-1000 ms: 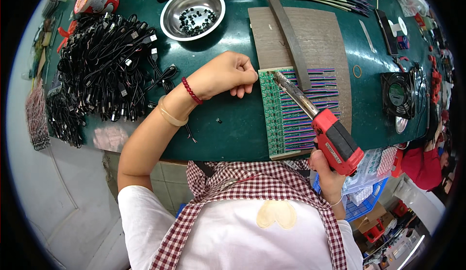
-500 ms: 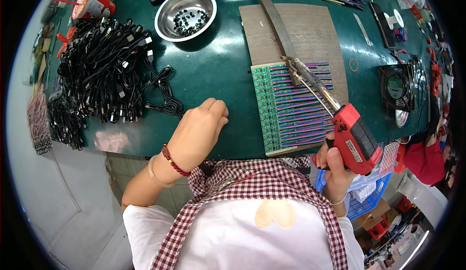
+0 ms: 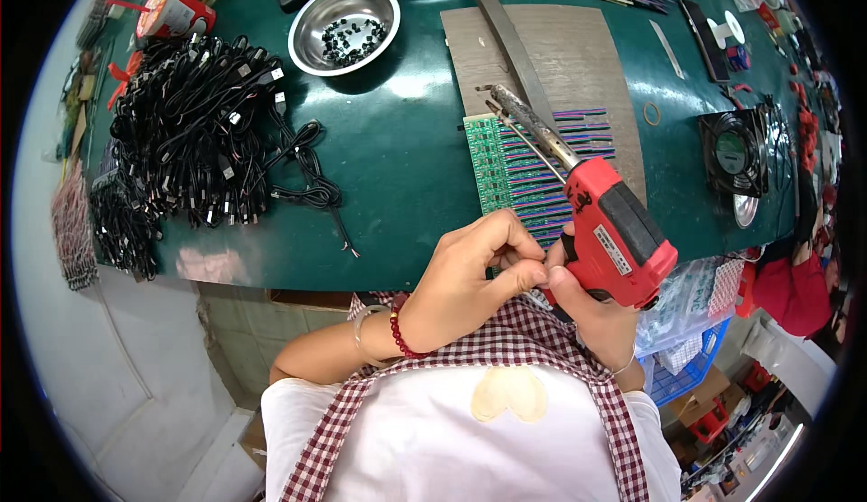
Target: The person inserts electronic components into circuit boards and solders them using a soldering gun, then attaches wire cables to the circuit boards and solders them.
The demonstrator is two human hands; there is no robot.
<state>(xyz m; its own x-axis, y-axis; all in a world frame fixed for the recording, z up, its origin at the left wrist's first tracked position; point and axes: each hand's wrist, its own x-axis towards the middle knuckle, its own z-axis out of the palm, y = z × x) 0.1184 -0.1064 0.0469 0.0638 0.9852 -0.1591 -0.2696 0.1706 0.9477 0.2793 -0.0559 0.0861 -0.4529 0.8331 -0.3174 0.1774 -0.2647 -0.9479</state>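
At the green table [image 3: 406, 168], tangled black cables [image 3: 194, 132], a steel bowl [image 3: 312, 28], the left hand [image 3: 483, 263] pinched closed — any contents hidden — near green circuit boards [image 3: 489, 159] on a brown sheet [image 3: 578, 51], a red soldering gun [image 3: 596, 218] gripped in the right hand [image 3: 596, 321].

electronics workshop: soldering gun [image 3: 607, 218], circuit boards [image 3: 489, 163]
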